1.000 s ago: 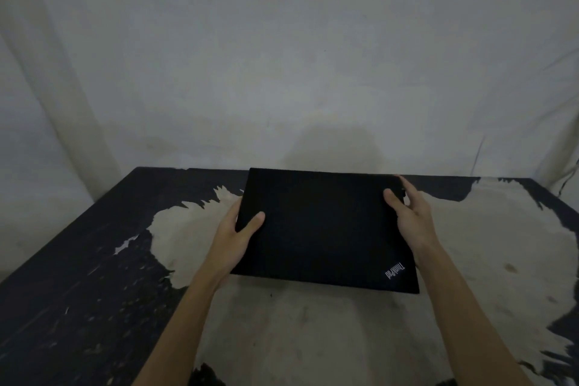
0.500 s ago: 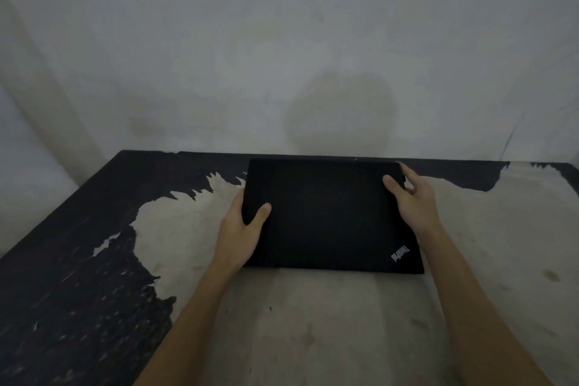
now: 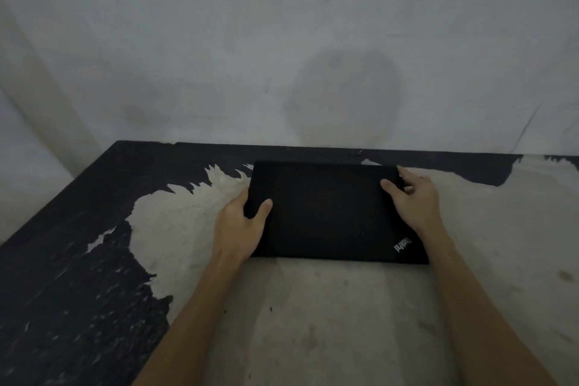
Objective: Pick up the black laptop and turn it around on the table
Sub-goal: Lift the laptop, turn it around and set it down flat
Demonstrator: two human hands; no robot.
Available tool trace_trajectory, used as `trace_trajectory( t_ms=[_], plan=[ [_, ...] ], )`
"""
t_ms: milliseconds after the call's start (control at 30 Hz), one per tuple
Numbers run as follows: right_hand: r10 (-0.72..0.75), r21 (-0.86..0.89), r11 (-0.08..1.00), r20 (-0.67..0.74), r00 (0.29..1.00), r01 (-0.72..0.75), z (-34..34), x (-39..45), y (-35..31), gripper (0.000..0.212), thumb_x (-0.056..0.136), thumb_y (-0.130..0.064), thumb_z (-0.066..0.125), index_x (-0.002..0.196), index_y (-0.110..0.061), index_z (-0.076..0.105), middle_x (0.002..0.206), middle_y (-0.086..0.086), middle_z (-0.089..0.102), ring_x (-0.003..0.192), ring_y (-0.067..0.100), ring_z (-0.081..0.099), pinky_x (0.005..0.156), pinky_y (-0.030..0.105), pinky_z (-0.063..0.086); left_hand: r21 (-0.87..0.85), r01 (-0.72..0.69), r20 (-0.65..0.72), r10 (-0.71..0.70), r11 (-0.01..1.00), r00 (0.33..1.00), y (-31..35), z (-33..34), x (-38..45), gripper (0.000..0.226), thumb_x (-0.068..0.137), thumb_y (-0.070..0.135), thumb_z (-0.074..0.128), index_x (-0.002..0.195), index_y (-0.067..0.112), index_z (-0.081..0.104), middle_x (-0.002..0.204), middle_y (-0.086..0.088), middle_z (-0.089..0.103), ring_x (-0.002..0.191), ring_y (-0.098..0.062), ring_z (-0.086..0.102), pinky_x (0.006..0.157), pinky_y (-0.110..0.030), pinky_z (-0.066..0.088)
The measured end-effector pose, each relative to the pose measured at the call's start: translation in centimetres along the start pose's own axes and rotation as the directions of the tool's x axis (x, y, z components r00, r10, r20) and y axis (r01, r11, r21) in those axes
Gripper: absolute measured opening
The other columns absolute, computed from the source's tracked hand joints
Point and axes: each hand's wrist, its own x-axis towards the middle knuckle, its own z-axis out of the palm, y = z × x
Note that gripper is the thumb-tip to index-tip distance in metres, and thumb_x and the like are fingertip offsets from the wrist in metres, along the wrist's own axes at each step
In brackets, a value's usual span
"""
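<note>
I am gripping the closed black laptop (image 3: 329,213), lying near the counter's (image 3: 297,323) far edge, with left hand (image 3: 239,229) and right hand (image 3: 413,200) fingers clamping its sides, aiming for a level lift before turning.

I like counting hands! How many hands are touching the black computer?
2. The left hand clasps the black laptop's left edge, thumb on the lid. The right hand holds its far right corner. No hidden hands are likely.

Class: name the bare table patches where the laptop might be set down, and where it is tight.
Bare: the pale table between the forearms, and right of the right hand. Tight: the strip between the laptop and the far edge.
</note>
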Motion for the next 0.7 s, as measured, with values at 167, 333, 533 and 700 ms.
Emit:
trace_trajectory(
  t_ms=[167,333,533,700],
  plan=[
    [-0.012,-0.116,0.993,0.076,0.997,0.020,-0.6,-0.9,0.2,0.066,0.090,-0.038,0.070,0.148,-0.014,0.049,0.129,0.013,0.048,0.104,0.023,0.055,0.093,0.031,0.041,0.117,0.013,-0.015,-0.011,0.993,1.000,-0.2,-0.1,0.1,0.040,0.097,0.044,0.061,0.128,0.020,0.066,0.100,-0.002,0.060,0.088,-0.019,0.060,0.075,-0.031,0.048],
    [0.016,-0.176,0.984,0.105,0.994,0.003,-0.3,-1.2,-0.3,0.068,0.089,-0.040,0.070,0.146,-0.009,0.049,0.133,0.016,0.047,0.120,0.031,0.052,0.105,0.036,0.040,0.106,0.060,-0.035,-0.057,0.993,0.998,-0.2,-0.2,0.0,0.039,0.097,0.038,0.064,0.124,0.011,0.068,0.109,-0.005,0.046,0.079,-0.003,0.051,0.081,-0.028,0.047],
    [0.043,-0.216,0.976,0.188,0.981,-0.001,-0.1,-0.2,-0.6,0.068,0.086,-0.048,0.070,0.139,-0.007,0.056,0.134,0.018,0.057,0.120,0.034,0.057,0.102,0.048,0.047,0.142,0.058,-0.031,-0.054,0.988,0.998,0.0,-0.2,0.1,0.036,0.098,0.036,0.062,0.122,0.011,0.068,0.110,-0.007,0.046,0.078,-0.001,0.048,0.079,-0.024,0.042],
    [0.044,-0.275,0.961,0.182,0.982,0.008,-0.2,-0.7,-0.6,0.074,0.089,-0.050,0.066,0.149,-0.012,0.045,0.142,0.020,0.046,0.129,0.034,0.047,0.109,0.050,0.040,0.160,0.064,-0.036,-0.059,0.985,0.998,0.2,-0.3,-0.1,0.041,0.097,0.035,0.064,0.130,0.011,0.065,0.112,-0.004,0.046,0.076,0.004,0.045,0.079,-0.023,0.040]
  ],
)
